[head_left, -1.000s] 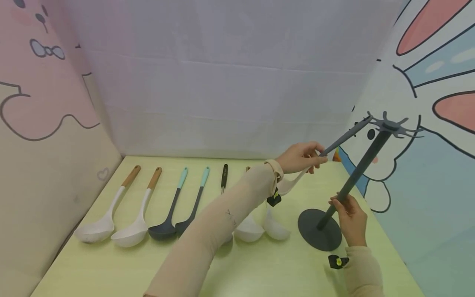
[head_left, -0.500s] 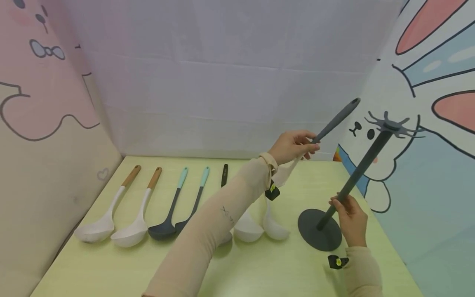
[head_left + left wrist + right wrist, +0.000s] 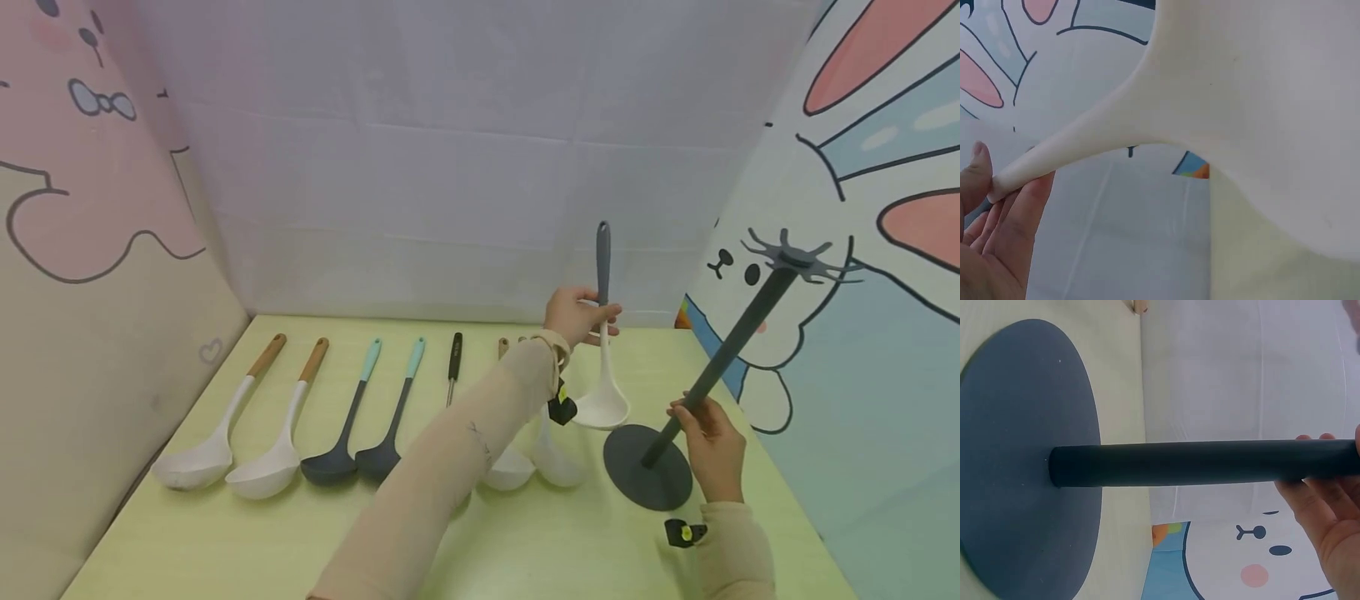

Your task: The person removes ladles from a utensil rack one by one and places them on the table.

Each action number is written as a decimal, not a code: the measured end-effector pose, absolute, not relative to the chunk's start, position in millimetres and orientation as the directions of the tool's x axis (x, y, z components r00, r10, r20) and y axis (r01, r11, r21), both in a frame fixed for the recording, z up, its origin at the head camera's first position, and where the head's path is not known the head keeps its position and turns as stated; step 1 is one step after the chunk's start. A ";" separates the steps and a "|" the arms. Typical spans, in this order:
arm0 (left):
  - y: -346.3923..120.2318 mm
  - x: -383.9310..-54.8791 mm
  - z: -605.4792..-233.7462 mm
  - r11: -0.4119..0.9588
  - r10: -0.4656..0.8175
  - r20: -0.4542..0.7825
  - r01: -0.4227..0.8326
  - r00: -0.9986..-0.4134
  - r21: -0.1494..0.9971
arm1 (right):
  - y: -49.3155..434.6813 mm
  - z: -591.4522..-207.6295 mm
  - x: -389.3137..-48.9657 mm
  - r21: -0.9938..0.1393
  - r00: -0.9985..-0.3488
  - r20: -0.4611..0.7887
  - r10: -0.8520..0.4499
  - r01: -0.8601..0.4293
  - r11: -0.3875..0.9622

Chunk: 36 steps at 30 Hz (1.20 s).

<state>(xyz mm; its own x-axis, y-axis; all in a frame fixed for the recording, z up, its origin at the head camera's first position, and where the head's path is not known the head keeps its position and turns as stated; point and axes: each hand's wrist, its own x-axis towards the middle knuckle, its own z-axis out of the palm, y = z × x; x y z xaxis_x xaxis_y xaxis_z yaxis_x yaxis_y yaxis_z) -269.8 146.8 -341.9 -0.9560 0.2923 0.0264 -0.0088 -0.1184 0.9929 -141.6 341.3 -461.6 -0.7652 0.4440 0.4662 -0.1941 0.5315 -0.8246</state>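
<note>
In the head view my left hand (image 3: 576, 317) pinches a white ladle with a grey handle (image 3: 603, 262) just where handle meets shank. The ladle hangs upright, its bowl low, to the left of the stand. Close up in the left wrist view, its white bowl (image 3: 1260, 112) fills the right side. My right hand (image 3: 712, 446) grips the post of a dark grey utensil stand (image 3: 738, 337), fingers curled round it. The stand has a round base (image 3: 1016, 456) and a ring of hooks (image 3: 797, 257) at its top; no ladle hangs on them.
Several ladles lie in a row on the pale table (image 3: 525, 558): white ones with wooden handles (image 3: 258, 467), dark ones with mint handles (image 3: 330, 462), and one with a black handle (image 3: 454, 357). My left sleeve covers part of the row. A white curtain (image 3: 465, 183) closes off the back.
The ladle's handle has come away from the stand's hooks, swung left and turned upright, and the ladle is lower. My right hand stays on the post.
</note>
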 end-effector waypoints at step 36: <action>178.7 -275.5 -464.4 0.112 0.220 -0.410 -0.395 -0.885 0.912 | 339.6 -461.0 -140.7 -0.851 -0.754 0.472 0.457 -0.254 0.460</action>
